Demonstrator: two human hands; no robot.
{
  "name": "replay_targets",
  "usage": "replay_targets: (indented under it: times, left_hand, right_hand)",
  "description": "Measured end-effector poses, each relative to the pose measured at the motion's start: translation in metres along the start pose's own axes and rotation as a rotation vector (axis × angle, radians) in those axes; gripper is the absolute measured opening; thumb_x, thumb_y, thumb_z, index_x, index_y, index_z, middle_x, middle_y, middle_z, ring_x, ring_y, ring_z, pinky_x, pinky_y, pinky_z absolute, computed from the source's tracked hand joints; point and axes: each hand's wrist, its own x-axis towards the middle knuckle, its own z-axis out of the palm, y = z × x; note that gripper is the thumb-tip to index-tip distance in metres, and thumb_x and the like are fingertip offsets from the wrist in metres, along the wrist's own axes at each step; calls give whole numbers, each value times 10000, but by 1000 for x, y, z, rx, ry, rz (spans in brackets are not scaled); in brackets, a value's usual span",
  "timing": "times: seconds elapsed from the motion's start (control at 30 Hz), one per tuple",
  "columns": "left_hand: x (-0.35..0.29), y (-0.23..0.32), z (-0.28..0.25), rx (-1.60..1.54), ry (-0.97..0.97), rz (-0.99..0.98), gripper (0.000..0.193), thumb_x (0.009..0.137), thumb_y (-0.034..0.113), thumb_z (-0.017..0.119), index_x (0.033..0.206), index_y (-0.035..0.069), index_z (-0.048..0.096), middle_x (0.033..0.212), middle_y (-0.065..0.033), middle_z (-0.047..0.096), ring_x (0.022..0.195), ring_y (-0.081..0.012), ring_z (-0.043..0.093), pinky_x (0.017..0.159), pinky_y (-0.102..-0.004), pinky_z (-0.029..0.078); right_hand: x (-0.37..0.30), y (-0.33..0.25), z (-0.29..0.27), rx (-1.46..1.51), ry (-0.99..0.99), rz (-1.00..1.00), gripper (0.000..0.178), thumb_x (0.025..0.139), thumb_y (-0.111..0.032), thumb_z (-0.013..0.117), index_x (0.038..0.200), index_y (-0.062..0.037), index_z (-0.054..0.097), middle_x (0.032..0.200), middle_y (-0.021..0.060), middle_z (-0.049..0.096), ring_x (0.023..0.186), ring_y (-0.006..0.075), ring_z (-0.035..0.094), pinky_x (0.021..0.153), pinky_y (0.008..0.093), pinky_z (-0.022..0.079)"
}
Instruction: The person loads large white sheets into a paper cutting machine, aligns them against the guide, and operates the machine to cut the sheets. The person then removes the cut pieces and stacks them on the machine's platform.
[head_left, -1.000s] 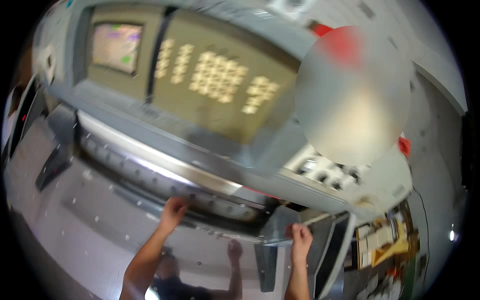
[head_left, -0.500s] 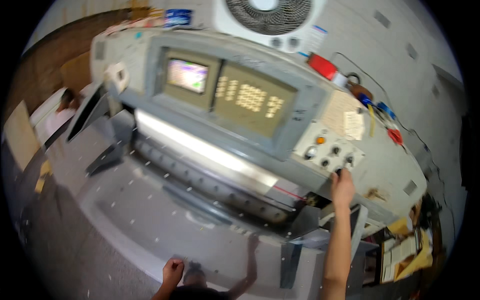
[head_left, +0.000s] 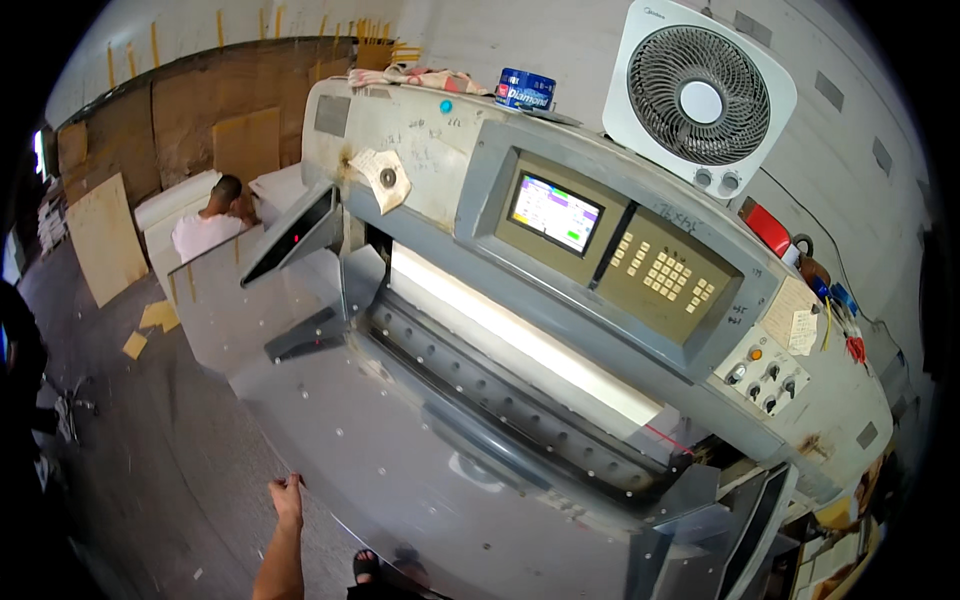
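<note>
left hand (head_left: pixel 287 494): fingers curled over the front left edge of the steel table (head_left: pixel 400 470), gripping the rim; forearm rises from the lower edge.
right hand: out of the picture.
steel table: bare shiny bed of a large grey paper cutter (head_left: pixel 560 300), low in the centre.
clamp bar (head_left: pixel 500 400): dark slot with a row of studs across the back of the table, lit strip above it.
control panel (head_left: pixel 620 255): colour screen (head_left: pixel 555 213), keypad (head_left: pixel 668 275), knobs to the right.
on top: white fan (head_left: pixel 700 100), blue tin (head_left: pixel 526 89).
room: dusty concrete floor (head_left: pixel 140 450), cardboard sheets (head_left: pixel 100 240) at the wall, a person in a white shirt (head_left: pixel 205 228) behind the machine.
</note>
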Motion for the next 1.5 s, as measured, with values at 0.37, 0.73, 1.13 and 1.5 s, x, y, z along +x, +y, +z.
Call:
replay_targets:
  times: [0.37, 0.73, 1.13, 1.5]
  left_hand:
    - [59, 38, 57, -122, 21, -293, 871, 900, 645, 541, 1236, -148, 414, 1220, -304, 529, 1076, -391, 601, 924, -449, 511]
    - [69, 26, 51, 267, 155, -5, 863, 922, 702, 419, 1091, -139, 514, 1100, -312, 569, 982, -433, 614, 815, -496, 516]
    - [65, 25, 58, 225, 144, 11, 871, 909, 720, 418, 1062, -123, 573, 1020, -298, 646, 919, -426, 658, 805, -484, 529]
    - [69, 20, 60, 84, 71, 4, 927, 900, 729, 425, 1059, -175, 553, 990, -318, 655, 910, -424, 670, 783, -466, 546]
  right_hand:
    - [-89, -13, 77, 665, -214, 497, 895, 903, -663, 513, 1545, -106, 232, 1526, 147, 357, 1374, 317, 347, 1120, 491, 286]
    - [-128, -49, 114, 425, 51, 545, 1055, 777, -789, 569, 1347, 94, 480, 1349, 206, 536, 1170, 325, 518, 1048, 464, 386]
    - [-118, -46, 114, 339, 202, 578, 1002, 784, -770, 589, 1288, 96, 551, 1220, 198, 611, 1078, 306, 554, 977, 437, 432]
    - [-102, -6, 109, -40, 224, 486, 832, 807, -775, 556, 860, 44, 696, 638, 93, 551, 586, 233, 470, 580, 434, 422]
